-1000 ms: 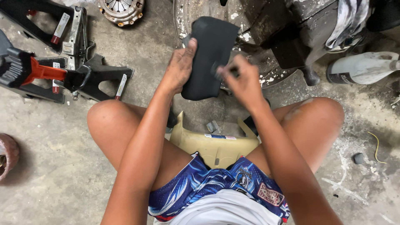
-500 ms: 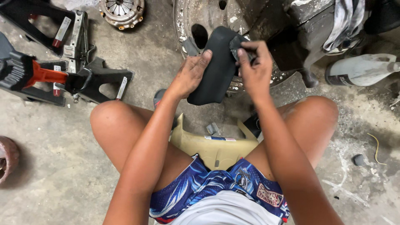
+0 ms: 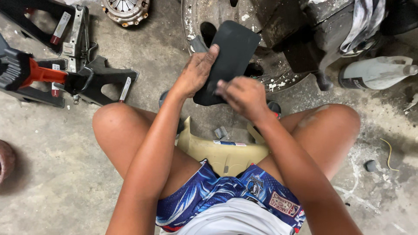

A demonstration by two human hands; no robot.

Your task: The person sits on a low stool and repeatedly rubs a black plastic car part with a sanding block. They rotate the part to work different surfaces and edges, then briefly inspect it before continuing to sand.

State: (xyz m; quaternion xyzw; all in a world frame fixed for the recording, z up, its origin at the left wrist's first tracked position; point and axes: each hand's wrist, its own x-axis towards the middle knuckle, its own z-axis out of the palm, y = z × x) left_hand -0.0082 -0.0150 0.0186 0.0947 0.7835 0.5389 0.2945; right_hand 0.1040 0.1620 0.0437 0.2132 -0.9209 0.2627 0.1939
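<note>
I sit on a low tan stool [image 3: 226, 154] with my knees apart. My left hand [image 3: 197, 72] grips the left edge of a flat black rubber pad [image 3: 235, 50], held tilted in front of me. My right hand [image 3: 244, 96] is closed against the pad's lower face, fingers curled; whether something small is in them I cannot tell. Both hands are smeared with dark grime.
A worn metal wheel rim [image 3: 198, 19] lies on the concrete just beyond the pad. Black jack stands and a red-handled jack [image 3: 41, 74] are at the left, a clutch plate [image 3: 125, 8] at top, a white plastic bottle [image 3: 376, 72] at right.
My right hand has slid from the pad's top edge down to its lower part. The pad has shifted slightly and now tilts more upright.
</note>
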